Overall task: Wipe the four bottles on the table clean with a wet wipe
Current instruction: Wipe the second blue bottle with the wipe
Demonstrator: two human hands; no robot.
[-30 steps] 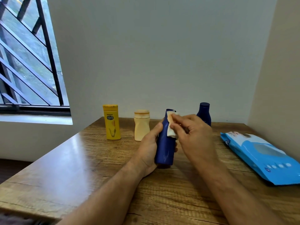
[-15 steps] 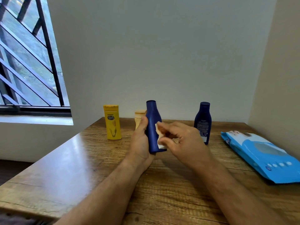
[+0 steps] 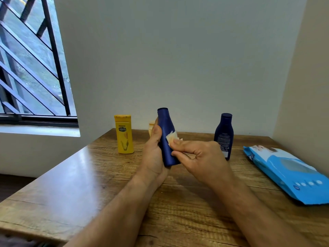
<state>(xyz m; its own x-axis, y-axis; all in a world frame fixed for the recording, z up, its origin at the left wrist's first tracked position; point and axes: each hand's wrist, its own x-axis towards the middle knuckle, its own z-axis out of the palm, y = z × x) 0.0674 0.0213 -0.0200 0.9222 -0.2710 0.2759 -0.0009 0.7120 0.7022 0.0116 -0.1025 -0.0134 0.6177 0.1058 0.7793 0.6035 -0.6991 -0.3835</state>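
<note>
My left hand (image 3: 153, 154) grips a dark blue bottle (image 3: 165, 129) lifted off the table, tilted slightly with its cap up. My right hand (image 3: 197, 157) pinches a folded white wet wipe (image 3: 172, 136) against the bottle's right side. A yellow bottle (image 3: 124, 134) stands upright at the back left. A cream bottle (image 3: 151, 126) shows only a sliver behind my left hand. A second dark blue bottle (image 3: 224, 135) stands upright at the back right, behind my right hand.
A blue pack of wet wipes (image 3: 292, 173) lies flat at the table's right side near the wall. The wooden table (image 3: 74, 184) ends at walls behind and to the right. A barred window (image 3: 30, 68) is at the left.
The bottle in my left hand rose off the table and shifted left. The wipe slid from near the cap down to the bottle's middle, then slightly up.
</note>
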